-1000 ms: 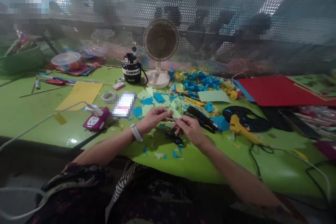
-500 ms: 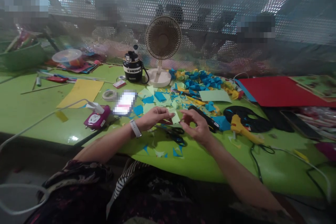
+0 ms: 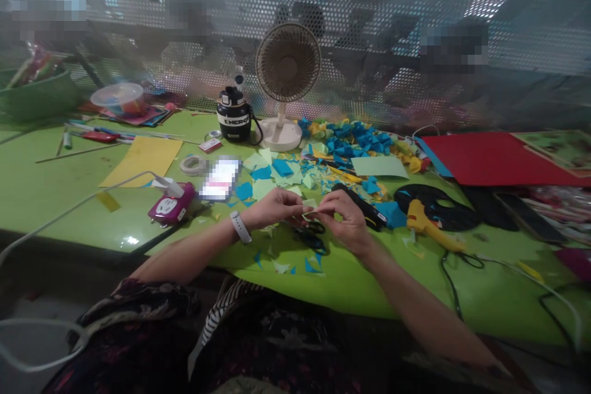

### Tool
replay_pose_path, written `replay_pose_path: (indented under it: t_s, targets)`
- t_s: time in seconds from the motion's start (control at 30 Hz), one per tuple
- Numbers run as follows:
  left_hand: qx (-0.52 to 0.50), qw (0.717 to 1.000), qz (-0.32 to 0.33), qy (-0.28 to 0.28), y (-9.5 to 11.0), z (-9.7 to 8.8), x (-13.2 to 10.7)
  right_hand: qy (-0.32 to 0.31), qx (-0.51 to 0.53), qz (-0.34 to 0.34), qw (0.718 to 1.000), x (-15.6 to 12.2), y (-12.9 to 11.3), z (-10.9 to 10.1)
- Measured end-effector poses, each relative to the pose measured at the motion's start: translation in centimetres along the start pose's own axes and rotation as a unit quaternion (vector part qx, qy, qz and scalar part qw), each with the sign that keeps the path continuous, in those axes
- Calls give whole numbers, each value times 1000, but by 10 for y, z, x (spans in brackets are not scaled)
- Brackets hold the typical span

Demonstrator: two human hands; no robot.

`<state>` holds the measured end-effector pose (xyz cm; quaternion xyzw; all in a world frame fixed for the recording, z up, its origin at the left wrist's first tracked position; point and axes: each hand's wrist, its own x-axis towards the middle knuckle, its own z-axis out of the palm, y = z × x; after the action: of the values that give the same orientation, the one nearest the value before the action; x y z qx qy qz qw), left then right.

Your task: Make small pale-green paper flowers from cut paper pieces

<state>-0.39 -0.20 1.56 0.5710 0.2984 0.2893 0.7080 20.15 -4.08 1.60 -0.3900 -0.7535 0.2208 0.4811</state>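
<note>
A small piece of pale green paper (image 3: 309,204) is pinched between my two hands above the table's front part. My left hand (image 3: 280,207), with a white watch band on the wrist, grips its left side. The fingertips of my right hand (image 3: 342,218) are closed on its right side. Black-handled scissors (image 3: 312,237) lie just beneath my hands, partly hidden by them. Blue and green paper scraps (image 3: 312,265) are scattered in front of the scissors. Behind my hands spreads a heap of cut green and blue paper pieces (image 3: 282,167).
A fan (image 3: 288,64) and a black jug (image 3: 233,120) stand at the back. A purple power socket (image 3: 172,204) and a phone (image 3: 220,178) are on the left. To the right lie a yellow glue gun (image 3: 431,228) with its cord and red sheets (image 3: 503,159).
My right hand has moved left and its fingers have closed on the paper's right side. The paper now appears tilted and more covered by my fingers.
</note>
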Motion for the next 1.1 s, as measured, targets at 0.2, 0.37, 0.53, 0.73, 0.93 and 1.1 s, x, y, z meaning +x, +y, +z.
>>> replay_pose_path:
  t_s: [0.2,0.37,0.53,0.73,0.93,1.1]
  targets:
    - [19,999,24,-12,0,2,-1,36,0,30,999,-1,2,3]
    - [16,999,27,-28,-4,1,0,11,16,76,997,-1,0,4]
    - [10,998,20,-57,-2,0,-1,4,11,97,995,0,-3,5]
    - [2,998,22,-63,-3,-1,0,1,18,81,997,2,-3,4]
    - [4,997,20,-73,-1,-1,-2,-6,24,89,996,1,-3,3]
    - [19,997,29,-63,1,1,-4,-5,8,67,998,1,-2,3]
